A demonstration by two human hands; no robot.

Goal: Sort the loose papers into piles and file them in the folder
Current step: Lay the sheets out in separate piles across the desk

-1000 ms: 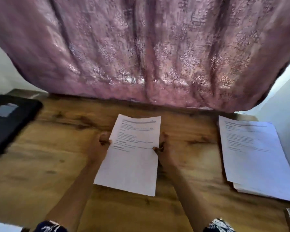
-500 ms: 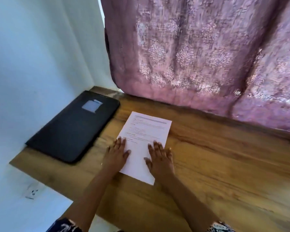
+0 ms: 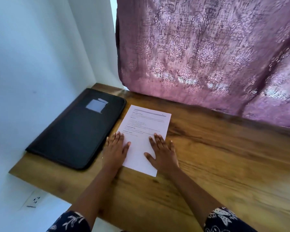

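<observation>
A white printed sheet of paper (image 3: 145,129) lies flat on the wooden desk (image 3: 224,156), just right of a closed black zip folder (image 3: 77,131) with a small pale label window. My left hand (image 3: 115,149) lies flat with straight fingers on the sheet's left edge. My right hand (image 3: 162,151) presses flat on the sheet's lower right part, thumb spread out. Neither hand grips anything. The larger stack of papers is out of view.
A pale wall (image 3: 32,72) borders the desk on the left, right behind the folder. A purple patterned curtain (image 3: 208,56) hangs along the desk's back edge. A wall socket (image 3: 34,199) sits below the desk's left corner.
The sheet, held up by both hands a second ago, now lies flat beside the folder under my flat hands. The view swung left, so the paper stack at the right left the frame.
</observation>
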